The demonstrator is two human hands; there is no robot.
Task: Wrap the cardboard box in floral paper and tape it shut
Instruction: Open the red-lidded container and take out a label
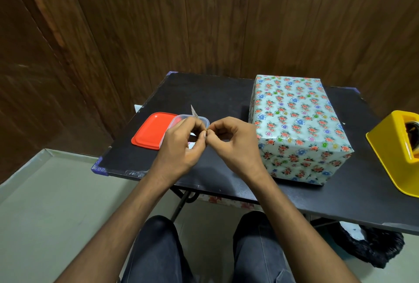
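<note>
On the table (226, 92), the lid (152, 131) lies left, wrapped box (294, 119) centre, tape dispenser (394, 146) right.

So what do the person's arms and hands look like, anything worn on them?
Both forearms are bare, with no sleeves in view. The left hand and right hand have no gloves, and no rings, watch or bracelet can be seen on the fingers or wrists. Lower down, the legs are in dark trousers.

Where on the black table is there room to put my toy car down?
The black table is bare along the back, behind the red lid and left of the wrapped box. A smaller bare strip runs along the near edge, in front of the box. It's crowded around the clear container, where both hands are busy, and between the box and the yellow tape dispenser.
</note>
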